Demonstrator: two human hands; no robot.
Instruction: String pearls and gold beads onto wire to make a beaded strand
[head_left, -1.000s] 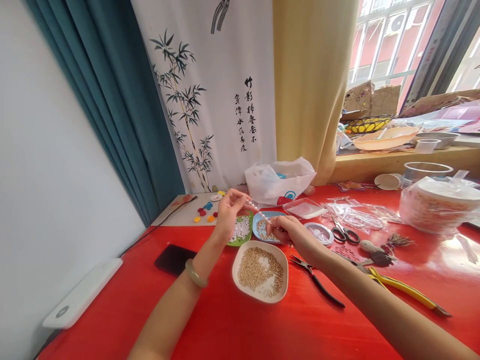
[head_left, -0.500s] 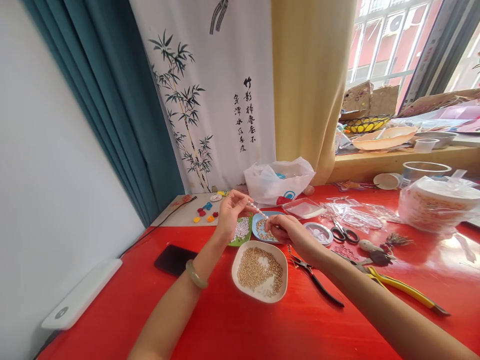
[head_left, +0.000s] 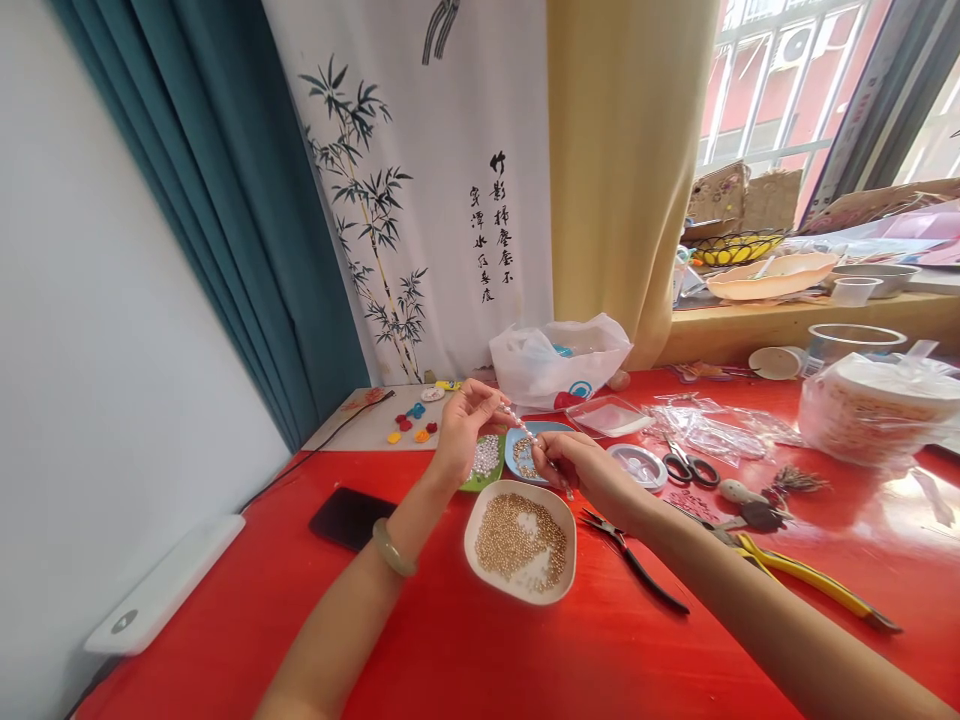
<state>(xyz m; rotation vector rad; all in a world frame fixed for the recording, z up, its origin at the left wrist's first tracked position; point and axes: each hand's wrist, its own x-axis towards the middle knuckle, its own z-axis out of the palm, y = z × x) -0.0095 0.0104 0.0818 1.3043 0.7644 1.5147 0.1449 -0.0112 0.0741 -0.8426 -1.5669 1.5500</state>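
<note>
A strand of pale beads runs slanting between my two hands. My left hand pinches its upper end; a bangle circles that wrist. Lower down, my right hand is closed on the same strand, and a short tail of it shows beneath the fingers. Under the hands lie a green dish of white beads and a blue dish with gold beads. Closer to me stands a white bowl partly filled with small gold beads.
Black-handled pliers, scissors and yellow-handled pliers lie to the right. A phone rests at the left. Behind the dishes are a white plastic bag and clear packets. A wrapped tub stands far right.
The strand's lower end has shifted from beside the pliers to just below my right hand. Both hands keep nearly the same place and grip.
</note>
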